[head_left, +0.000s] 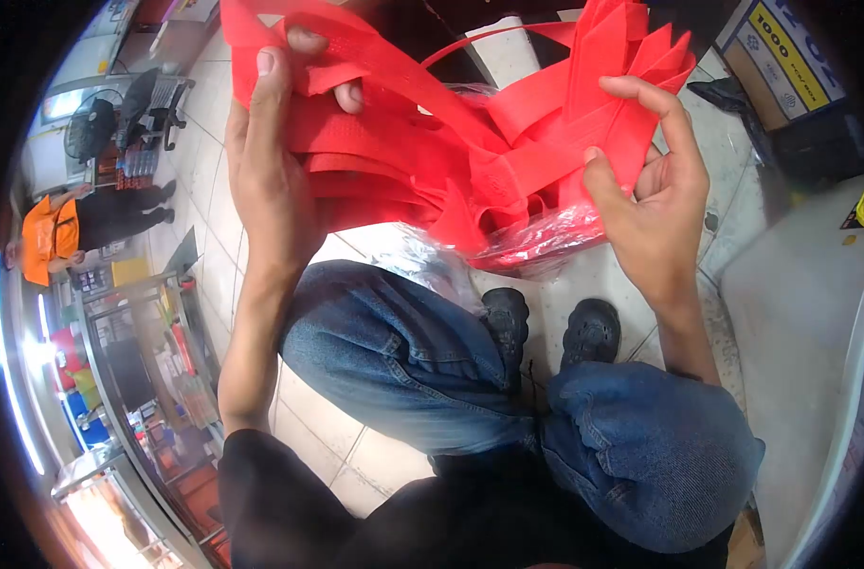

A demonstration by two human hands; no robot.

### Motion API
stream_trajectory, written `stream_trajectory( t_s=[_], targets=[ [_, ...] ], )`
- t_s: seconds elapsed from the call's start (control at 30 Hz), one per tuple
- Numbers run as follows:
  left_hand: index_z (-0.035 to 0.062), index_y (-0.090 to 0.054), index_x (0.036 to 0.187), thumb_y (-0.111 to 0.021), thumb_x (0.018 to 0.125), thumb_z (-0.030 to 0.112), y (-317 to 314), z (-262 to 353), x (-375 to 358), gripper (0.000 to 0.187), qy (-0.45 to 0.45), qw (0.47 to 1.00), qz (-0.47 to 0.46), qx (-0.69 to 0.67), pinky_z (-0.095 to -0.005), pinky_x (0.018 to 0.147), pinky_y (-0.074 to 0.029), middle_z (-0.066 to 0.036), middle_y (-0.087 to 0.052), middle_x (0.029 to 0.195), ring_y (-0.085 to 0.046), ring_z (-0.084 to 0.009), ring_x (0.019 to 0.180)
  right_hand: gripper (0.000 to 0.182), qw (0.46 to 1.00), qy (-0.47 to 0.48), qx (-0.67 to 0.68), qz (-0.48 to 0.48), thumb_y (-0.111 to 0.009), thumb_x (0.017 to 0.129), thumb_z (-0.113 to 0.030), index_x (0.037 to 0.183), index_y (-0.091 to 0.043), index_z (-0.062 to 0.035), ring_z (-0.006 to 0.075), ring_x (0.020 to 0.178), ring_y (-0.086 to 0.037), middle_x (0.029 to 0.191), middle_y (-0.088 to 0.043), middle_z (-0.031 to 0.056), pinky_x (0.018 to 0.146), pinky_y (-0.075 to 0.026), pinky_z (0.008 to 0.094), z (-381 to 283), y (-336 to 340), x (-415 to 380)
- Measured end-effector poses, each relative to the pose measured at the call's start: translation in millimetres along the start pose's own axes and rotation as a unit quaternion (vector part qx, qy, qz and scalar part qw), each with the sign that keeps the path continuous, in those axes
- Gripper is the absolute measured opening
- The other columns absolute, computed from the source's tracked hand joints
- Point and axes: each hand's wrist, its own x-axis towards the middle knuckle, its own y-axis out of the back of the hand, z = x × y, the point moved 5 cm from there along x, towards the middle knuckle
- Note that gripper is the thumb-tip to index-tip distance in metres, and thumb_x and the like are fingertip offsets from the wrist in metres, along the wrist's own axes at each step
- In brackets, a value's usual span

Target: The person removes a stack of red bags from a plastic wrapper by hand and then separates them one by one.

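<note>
A bunch of red non-woven fabric bags (375,142) with long strap-like handles spreads between my hands, above my knees. My left hand (275,156) is closed around the folded layers at the left, thumb up and fingertips showing through the folds. My right hand (661,185) pinches the stacked, pointed edges at the right between thumb and fingers. Clear plastic wrapping (536,237) lies crinkled around the lower part of the bunch. Layers overlap, so where one bag ends and another begins is hidden.
A printed carton (782,57) stands at the upper right, beside a pale panel (792,313). At the far left are a person in an orange top (53,237), a black fan (90,123) and metal shelving (133,370). White floor tiles (332,417) lie below.
</note>
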Motion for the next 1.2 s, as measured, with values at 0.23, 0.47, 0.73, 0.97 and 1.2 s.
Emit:
stream_trajectory(
  t_s=[0.23, 0.47, 0.73, 0.97, 1.2],
  targets=[
    [0.0021, -0.044, 0.141, -0.047, 0.102, 0.031, 2.0, 4.9, -4.2, 0.049, 0.029, 0.995, -0.038, 0.088, -0.0307, 0.084, -0.058, -0.016, -0.062, 0.121, -0.068, -0.0226, 0.101, 0.053, 0.987, -0.065, 0.144, -0.018, -0.059, 0.08, 0.021, 0.129, -0.049, 0.0011, 0.0241, 0.121, -0.057, 0.125, -0.044, 0.0113, 0.104, -0.047, 0.0315, 6.6, -10.8, -3.2],
    [-0.0052, -0.047, 0.13, -0.051, 0.1, 0.01, -24.1, -4.8, -0.8, 0.034, 0.057, 0.984, -0.155, 0.071, -0.023, 0.067, -0.055, -0.014, -0.068, 0.115, -0.065, -0.0108, 0.08, 0.053, 0.987, -0.065, 0.142, -0.032, -0.059, 0.081, 0.021, 0.129, -0.048, 0.0017, 0.0243, 0.121, -0.057, 0.125, -0.044, 0.0116, 0.104, -0.048, 0.032, 6.9, -13.7, -3.7],
    [-0.0035, -0.064, 0.105, -0.067, 0.091, 0.009, -28.4, -15.2, -11.0, 0.019, 0.101, 0.916, -0.25, 0.296, -0.0296, 0.076, -0.052, -0.01, -0.067, 0.093, -0.064, -0.0146, 0.08, 0.051, 0.996, -0.029, 0.072, -0.047, -0.055, 0.087, 0.019, 0.134, -0.042, 0.0028, 0.0211, 0.118, -0.058, 0.127, -0.054, 0.0187, 0.098, -0.05, 0.0307, 6.6, -13.7, -3.6],
    [0.0, -0.066, 0.107, -0.071, 0.088, 0.012, -44.7, -21.3, -14.2, 0.023, 0.009, 0.876, -0.324, 0.358, -0.0333, 0.088, -0.05, -0.012, -0.069, 0.103, -0.067, -0.0228, 0.098, 0.054, 0.993, -0.069, 0.098, -0.012, -0.057, 0.078, 0.023, 0.127, -0.052, 0.0011, 0.0219, 0.122, -0.054, 0.123, -0.045, 0.0113, 0.106, -0.042, 0.0311, 5.5, -16.1, -4.8],
    [-0.0007, -0.066, 0.107, -0.072, 0.088, 0.015, -51.4, -28.9, -13.3, 0.025, 0.006, 0.866, -0.308, 0.394, -0.0337, 0.086, -0.051, -0.013, -0.069, 0.103, -0.067, -0.0241, 0.096, 0.054, 0.995, -0.036, 0.091, -0.015, -0.056, 0.078, 0.023, 0.127, -0.052, 0.0004, 0.0217, 0.122, -0.054, 0.122, -0.045, 0.0111, 0.106, -0.042, 0.0307, 6.0, -16.6, -4.7]
  ],
)
